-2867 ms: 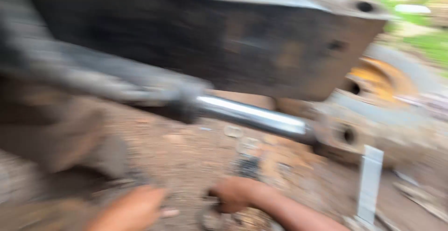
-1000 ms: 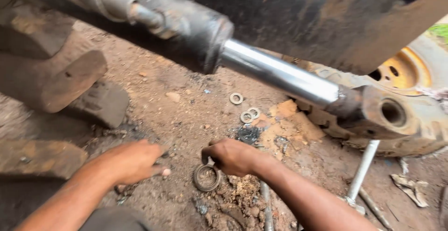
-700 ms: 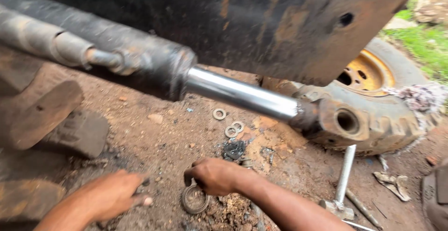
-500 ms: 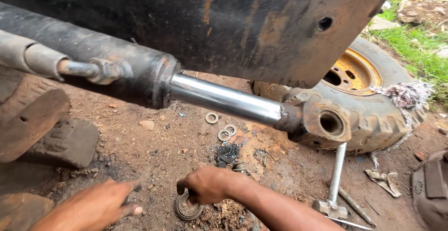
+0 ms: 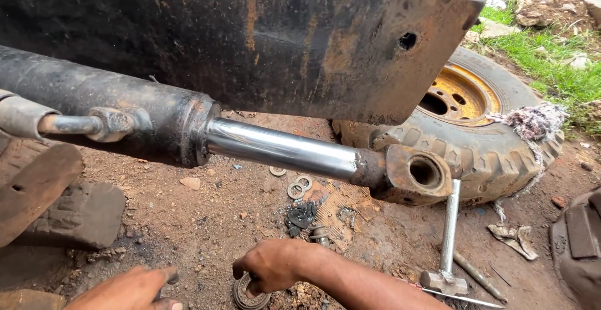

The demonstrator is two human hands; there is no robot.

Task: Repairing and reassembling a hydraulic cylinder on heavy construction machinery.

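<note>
While the right hand (image 5: 272, 266) closed its fingers on a dark round metal ring (image 5: 247, 294) lying on the dirt ground (image 5: 206, 222) below the shiny steel hydraulic rod (image 5: 282, 150), the left hand (image 5: 128, 288) rested empty beside it. Judged a picking-up step; lifting the ring cleanly called for a firmer grip.

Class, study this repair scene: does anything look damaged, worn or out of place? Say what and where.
Yes. The tyre lying flat on the dirt is shredded, with frayed cords bursting from its right edge. Washers lie loose on the ground under the shiny cylinder rod. The right hand grips a metal ring standing in the dirt.
</note>
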